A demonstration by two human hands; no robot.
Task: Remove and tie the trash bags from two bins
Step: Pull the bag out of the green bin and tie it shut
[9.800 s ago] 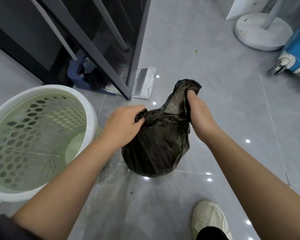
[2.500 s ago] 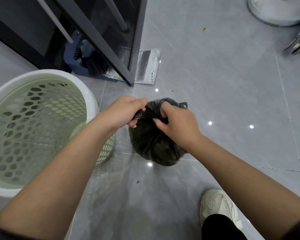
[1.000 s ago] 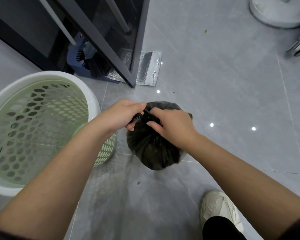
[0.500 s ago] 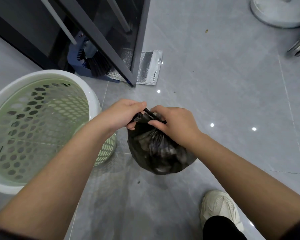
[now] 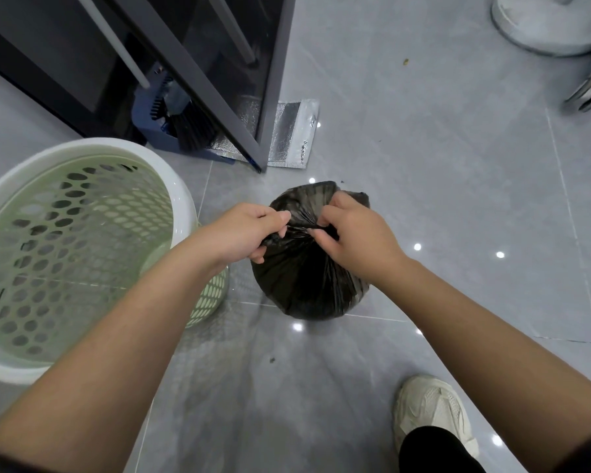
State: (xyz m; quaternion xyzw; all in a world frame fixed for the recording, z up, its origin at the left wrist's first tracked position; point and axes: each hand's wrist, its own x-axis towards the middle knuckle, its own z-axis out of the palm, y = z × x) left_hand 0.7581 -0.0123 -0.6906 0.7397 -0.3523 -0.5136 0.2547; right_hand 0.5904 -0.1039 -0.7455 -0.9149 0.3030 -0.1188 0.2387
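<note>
A full black trash bag (image 5: 304, 285) is held over the grey tiled floor, in the middle of the view. My left hand (image 5: 249, 233) pinches the gathered plastic at the bag's top from the left. From the right, my right hand (image 5: 352, 233) grips the same bunched neck, and the plastic is stretched tight between the two hands. A loose flap of the bag sticks up behind my fingers. To the left stands a pale green perforated bin (image 5: 65, 254) with a white rim and no liner in it.
A dark glass-door cabinet (image 5: 198, 63) stands at the back left, with a blue dustpan and brush (image 5: 174, 128) and a silver foil pouch (image 5: 290, 131) at its foot. A round white stand base (image 5: 543, 25) sits far right. My shoe (image 5: 430, 418) is at the lower right.
Over the last second both hands have stayed on the bag's neck. They have drawn slightly apart, pulling the gathered plastic tighter, and the bag has shifted a little under them.
</note>
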